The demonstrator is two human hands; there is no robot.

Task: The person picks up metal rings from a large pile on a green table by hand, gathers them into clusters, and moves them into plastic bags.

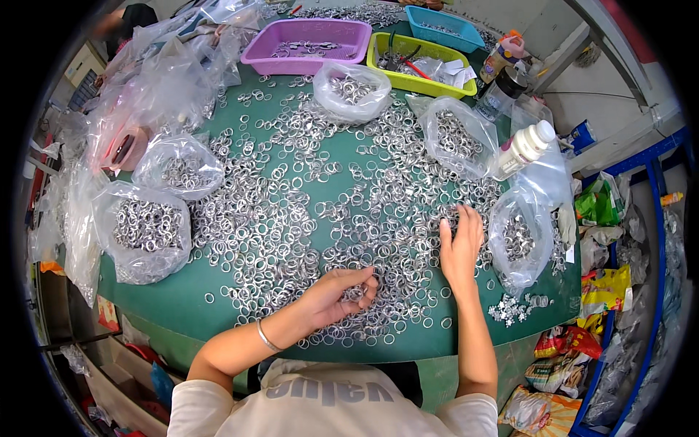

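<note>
- Head view: my left hand is curled, its grip closed around a few rings.
- My right hand is palm down over more rings; this grip is loosely wide, thumb apart from the fingers, and I cannot tell what lies under the fingertips.
- Loose rings spread thickly over the green table, between my hands and well beyond them.
- Clear bags of rings sit around the spread: two at left, two at right, one at the far side.
- Small silvery parts lie near the table's edge, right of my right forearm.
- Farther off, a purple basket stands just beside a lime basket holding red-handled pliers.
- A white bottle is near the right-hand bags.
</note>
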